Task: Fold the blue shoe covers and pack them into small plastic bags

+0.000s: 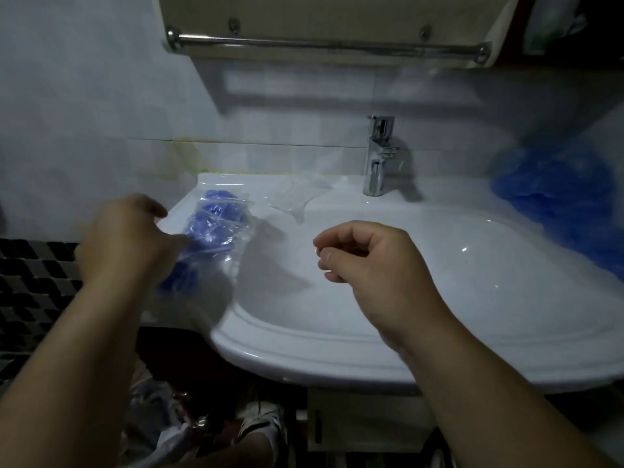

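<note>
My left hand [125, 238] pinches a small clear plastic bag with a folded blue shoe cover [182, 275] inside, blurred, at the left rim of the white sink [304, 359]. Just behind it on the sink ledge lie packed bags of blue shoe covers [216, 221]. My right hand [368, 255] hovers over the basin with fingers curled and nothing visible in them. Empty clear plastic bags [293, 197] lie on the ledge left of the faucet. A heap of loose blue shoe covers [560, 197] sits at the far right.
A chrome faucet [378, 157] stands at the back of the sink. A towel rail [327, 45] under a cabinet hangs above. Dark mosaic tiles [33, 275] are at the left. Below the sink are a shoe [260, 423] and a plastic bag [158, 434] on the floor.
</note>
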The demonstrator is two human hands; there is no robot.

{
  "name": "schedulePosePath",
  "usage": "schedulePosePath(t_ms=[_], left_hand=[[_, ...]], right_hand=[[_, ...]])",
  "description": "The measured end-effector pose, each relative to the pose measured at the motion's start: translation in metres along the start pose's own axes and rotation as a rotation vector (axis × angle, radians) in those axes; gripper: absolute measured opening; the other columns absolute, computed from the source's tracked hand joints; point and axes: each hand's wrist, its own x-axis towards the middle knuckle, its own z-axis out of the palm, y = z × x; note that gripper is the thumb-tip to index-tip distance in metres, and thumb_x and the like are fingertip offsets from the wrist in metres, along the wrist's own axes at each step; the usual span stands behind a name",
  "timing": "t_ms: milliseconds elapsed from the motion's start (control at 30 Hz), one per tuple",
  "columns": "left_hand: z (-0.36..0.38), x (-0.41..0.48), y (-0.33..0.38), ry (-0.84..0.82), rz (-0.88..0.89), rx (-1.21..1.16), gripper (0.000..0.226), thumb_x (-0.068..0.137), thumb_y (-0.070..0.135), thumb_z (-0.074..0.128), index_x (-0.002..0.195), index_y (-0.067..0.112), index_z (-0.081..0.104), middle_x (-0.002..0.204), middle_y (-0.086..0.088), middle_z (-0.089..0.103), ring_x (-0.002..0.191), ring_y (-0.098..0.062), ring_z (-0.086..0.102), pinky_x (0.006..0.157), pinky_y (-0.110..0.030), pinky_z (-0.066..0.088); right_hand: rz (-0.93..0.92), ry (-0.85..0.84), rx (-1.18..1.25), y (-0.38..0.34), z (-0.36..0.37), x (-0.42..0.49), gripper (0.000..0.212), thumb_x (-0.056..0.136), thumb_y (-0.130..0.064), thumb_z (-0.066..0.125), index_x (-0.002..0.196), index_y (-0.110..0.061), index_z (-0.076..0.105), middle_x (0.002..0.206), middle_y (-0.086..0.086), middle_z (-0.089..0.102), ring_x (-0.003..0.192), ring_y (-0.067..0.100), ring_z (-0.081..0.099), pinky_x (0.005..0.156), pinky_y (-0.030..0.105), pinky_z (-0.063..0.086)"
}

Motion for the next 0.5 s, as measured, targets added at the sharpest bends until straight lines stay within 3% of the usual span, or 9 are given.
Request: schedulePosePath(t_ms=[133, 267, 433, 500], left_hand=[[-0.003, -0.024, 0.051, 0.120, 0.184, -0.152, 0.030, 0.073, 0.024, 0.074, 0.102, 0.024, 0.065, 0.104, -0.006, 0.065, 0.088, -0.033, 0.063, 0.080, -0.041, 0.052], [0.039, -0.069, 0.130, -0.162, 0.455, -0.283, 0.027, 0.078, 0.029, 0.075, 0.101, 0.021, 0.064, 0.097, 0.000, 0.064, 0.089, -0.022, 0.061, 0.076, -0.031, 0.046], [0.090, -0.119, 0.196, -0.456, 0.604, -0.246, 0.043, 0.082, 0.040, 0.071, 0.120, 0.025, 0.057, 0.115, 0.002, 0.059, 0.100, -0.016, 0.058, 0.086, -0.032, 0.048], [0.100, -0.133, 0.213, -0.521, 0.650, -0.252, 0.047, 0.082, 0.043, 0.070, 0.124, 0.026, 0.055, 0.119, 0.003, 0.058, 0.103, -0.015, 0.057, 0.088, -0.031, 0.048]], right_hand=[[0.017, 0.028, -0.057, 0.002, -0.026, -0.003, 0.017, 0.086, -0.010, 0.067, 0.088, -0.025, 0.075, 0.083, -0.009, 0.073, 0.081, 0.005, 0.068, 0.079, 0.027, 0.058], [0.103, 0.192, -0.278, 0.013, -0.078, -0.002, 0.016, 0.084, -0.012, 0.066, 0.087, -0.025, 0.074, 0.082, -0.012, 0.071, 0.077, 0.002, 0.065, 0.072, 0.018, 0.052], [0.253, 0.434, -0.638, 0.040, -0.179, -0.001, 0.027, 0.083, -0.019, 0.063, 0.108, -0.021, 0.072, 0.110, -0.004, 0.070, 0.100, 0.016, 0.064, 0.093, 0.033, 0.052], [0.314, 0.495, -0.816, 0.051, -0.223, -0.002, 0.028, 0.084, -0.019, 0.061, 0.111, -0.015, 0.071, 0.116, 0.003, 0.068, 0.105, 0.024, 0.063, 0.092, 0.030, 0.048]])
